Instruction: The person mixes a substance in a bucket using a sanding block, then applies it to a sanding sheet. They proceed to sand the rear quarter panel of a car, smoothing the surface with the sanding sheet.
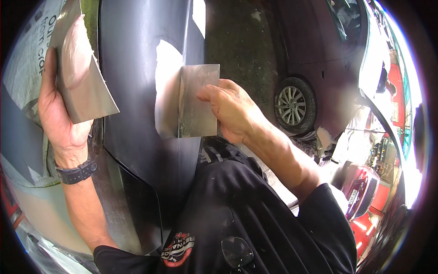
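My left hand (pixel 61 121) is closed on a flat metal plate (pixel 93 102), thumb along its outer edge. Smooth, pale pinkish putty (pixel 76 55) is heaped on the plate's upper part. My right hand (pixel 232 109) grips a rectangular metal spreader (pixel 197 121), with the thumb on its near face. The spreader lies over the ridge of a dark car panel (pixel 130 86), its left edge at a broad pale patch of filler (pixel 168 84). A second pale patch (pixel 199 16) shows farther up the same ridge. The fingers behind both tools are partly hidden.
To the right stands a dark maroon car (pixel 305 50) with a silver-spoked wheel (pixel 292 102). Another red car (pixel 360 189) is farther off at the right. Printed masking sheeting (pixel 29 64) covers a surface at the left. Glasses (pixel 237 251) hang from my black shirt.
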`<state>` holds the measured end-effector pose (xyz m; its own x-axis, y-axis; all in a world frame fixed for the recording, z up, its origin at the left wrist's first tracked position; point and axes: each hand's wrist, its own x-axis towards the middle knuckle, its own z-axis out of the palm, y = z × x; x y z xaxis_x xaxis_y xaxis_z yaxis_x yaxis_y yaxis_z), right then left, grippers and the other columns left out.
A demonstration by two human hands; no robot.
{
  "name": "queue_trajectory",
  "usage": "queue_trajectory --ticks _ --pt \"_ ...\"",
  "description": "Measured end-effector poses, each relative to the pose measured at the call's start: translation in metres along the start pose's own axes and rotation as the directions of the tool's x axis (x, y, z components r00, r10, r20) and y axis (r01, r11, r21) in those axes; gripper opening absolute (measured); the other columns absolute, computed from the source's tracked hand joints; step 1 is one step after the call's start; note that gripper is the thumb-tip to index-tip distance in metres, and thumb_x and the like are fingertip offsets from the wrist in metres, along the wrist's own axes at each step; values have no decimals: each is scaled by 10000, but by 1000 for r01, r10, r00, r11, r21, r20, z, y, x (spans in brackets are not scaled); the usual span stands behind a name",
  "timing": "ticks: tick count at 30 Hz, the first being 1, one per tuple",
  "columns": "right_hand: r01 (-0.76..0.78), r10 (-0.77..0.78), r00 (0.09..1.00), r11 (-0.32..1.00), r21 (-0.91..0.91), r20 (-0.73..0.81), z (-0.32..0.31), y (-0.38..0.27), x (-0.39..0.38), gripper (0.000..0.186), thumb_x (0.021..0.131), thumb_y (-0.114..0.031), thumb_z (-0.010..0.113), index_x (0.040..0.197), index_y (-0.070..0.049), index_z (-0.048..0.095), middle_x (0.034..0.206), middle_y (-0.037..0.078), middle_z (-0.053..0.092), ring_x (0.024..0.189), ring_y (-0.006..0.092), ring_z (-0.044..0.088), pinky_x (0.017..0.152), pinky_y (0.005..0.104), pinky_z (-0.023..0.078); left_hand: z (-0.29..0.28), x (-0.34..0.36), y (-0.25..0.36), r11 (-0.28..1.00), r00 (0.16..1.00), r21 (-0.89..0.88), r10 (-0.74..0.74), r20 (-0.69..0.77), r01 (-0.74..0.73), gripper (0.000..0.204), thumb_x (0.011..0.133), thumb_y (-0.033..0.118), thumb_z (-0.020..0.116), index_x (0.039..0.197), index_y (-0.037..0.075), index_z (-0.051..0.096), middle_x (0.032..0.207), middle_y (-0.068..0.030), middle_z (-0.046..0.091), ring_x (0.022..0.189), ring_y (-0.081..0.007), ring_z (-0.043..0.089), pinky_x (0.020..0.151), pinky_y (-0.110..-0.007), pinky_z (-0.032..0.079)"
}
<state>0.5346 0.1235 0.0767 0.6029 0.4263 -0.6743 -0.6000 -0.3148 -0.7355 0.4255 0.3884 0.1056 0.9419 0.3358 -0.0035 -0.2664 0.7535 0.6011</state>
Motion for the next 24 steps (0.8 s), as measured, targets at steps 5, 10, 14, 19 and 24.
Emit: queue_trajectory --ticks 5,10,14,19,24 --pt "11 -11 998 1000 -2 55 10 -5 -1 176 866 -138 527 867 34 563 642 21 463 560 130 475 480 342 424 3 0 -2 999 998 -40 -30 48 32 437 1081 300 369 1374 -16 443 1167 -161 564 946 -246 550 784 -400 608" --pt "135 -105 981 974 -179 164 26 -23 -20 228 895 -171 560 955 42 615 691 51 567 613 137 559 569 309 486 -1 2 -2 997 999 -69 -27 28 29 451 1080 313 374 1377 -17 453 1186 -184 582 978 -270 566 820 -429 603" --pt "436 -388 900 781 -447 199 49 -36 -48 240 916 -200 621 1049 -2 646 713 58 607 637 84 557 564 278 448 -2 3 0 997 998 -54 -44 55 47 458 1081 316 367 1387 -17 438 1186 -175 574 981 -264 559 818 -424 608" --pt "102 -73 992 945 -311 103 20 -46 -61 174 927 -127 512 931 37 572 686 68 503 726 175 569 655 368 493 2 -1 0 1000 1000 4 5 -21 -5 449 1083 313 356 1382 -15 421 1152 -149 550 928 -220 532 765 -390 619" --pt "314 -277 949 883 -349 151 -20 -4 -7 133 897 -121 519 879 0 571 695 51 515 588 158 526 539 352 458 0 1 0 1000 1000 -5 2 26 -2 419 1082 296 362 1341 -24 442 1099 -133 536 872 -193 502 731 -372 617"
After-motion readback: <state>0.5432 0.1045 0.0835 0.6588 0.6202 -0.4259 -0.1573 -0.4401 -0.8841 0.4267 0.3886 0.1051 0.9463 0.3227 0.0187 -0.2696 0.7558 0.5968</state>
